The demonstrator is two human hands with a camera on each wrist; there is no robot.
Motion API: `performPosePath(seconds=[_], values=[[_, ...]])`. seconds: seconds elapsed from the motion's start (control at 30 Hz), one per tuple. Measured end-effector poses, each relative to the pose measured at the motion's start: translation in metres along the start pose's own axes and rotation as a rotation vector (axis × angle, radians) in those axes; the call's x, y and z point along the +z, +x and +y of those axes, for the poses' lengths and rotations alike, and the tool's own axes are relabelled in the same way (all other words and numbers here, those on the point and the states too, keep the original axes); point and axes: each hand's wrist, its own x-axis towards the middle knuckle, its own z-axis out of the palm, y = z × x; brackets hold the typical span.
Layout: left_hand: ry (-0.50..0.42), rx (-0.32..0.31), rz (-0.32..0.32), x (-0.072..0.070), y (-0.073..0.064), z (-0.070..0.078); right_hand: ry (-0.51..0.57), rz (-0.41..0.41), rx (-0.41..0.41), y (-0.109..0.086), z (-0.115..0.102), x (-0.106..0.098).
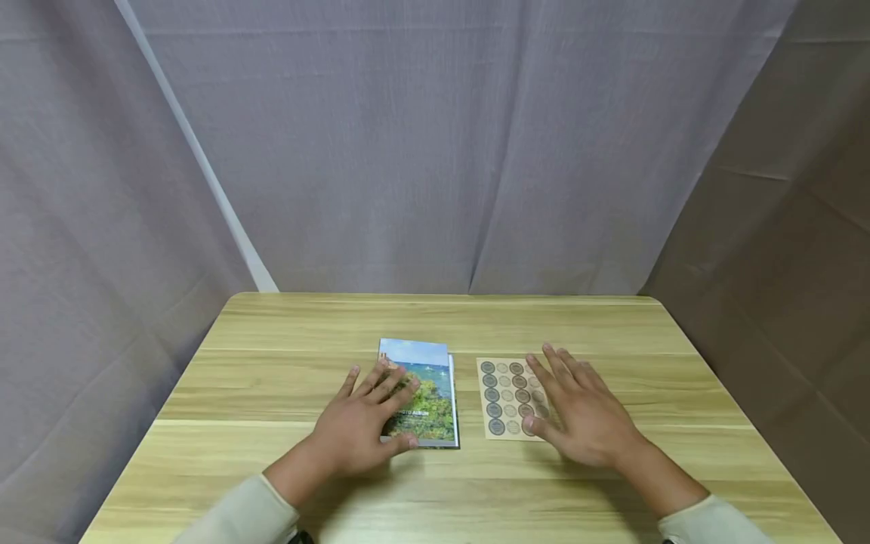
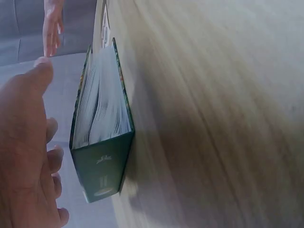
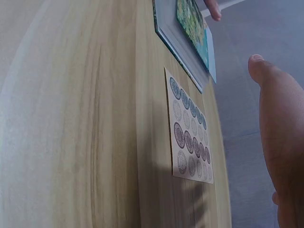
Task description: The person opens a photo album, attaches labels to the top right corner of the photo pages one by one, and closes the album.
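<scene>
Your left hand [image 1: 360, 427] is palm down over the near left part of the album [image 1: 435, 397], its fingers spread apart and holding nothing. From the left wrist, you see a gap between that hand and the cover. Your right hand [image 1: 587, 415] is also palm down, fingers extended and thumb held away from them, gripping nothing. It hovers above the right side of the sheet [image 1: 495, 400], hiding part of it in the head view.

The album lies flat and closed on the table [image 1: 306, 332], a little left of the middle. Its cover shows sky, sea and green bushes, with white lettering partly behind your left hand. You have its green spine [image 2: 102, 164] facing left, and the edges of its thick pages [image 2: 107, 104] show on the near side.

The sheet lies flat just right of the album, the two apart. It carries round prints [image 3: 179, 135] in lines of five, dark lines alternating with pale ones. Your pale sleeves [image 1: 248, 514] reach in from the near edge, and a grey curtain [image 1: 367, 151] hangs beyond the table's far side.
</scene>
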Motion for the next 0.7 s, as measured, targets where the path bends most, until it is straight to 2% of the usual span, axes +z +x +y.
performPosePath(seconds=[0.17, 0.37, 0.7], values=[[0.024, 0.008, -0.007, 0.004, 0.0, 0.002, 0.014, -0.029, -0.004, 0.0, -0.005, 0.002], [0.038, 0.009, -0.002, 0.01, 0.0, 0.002, 0.03, -0.019, -0.026, -0.002, -0.012, 0.006], [0.058, 0.017, 0.004, 0.014, 0.0, 0.004, 0.047, -0.049, -0.028, -0.002, -0.021, 0.009]])
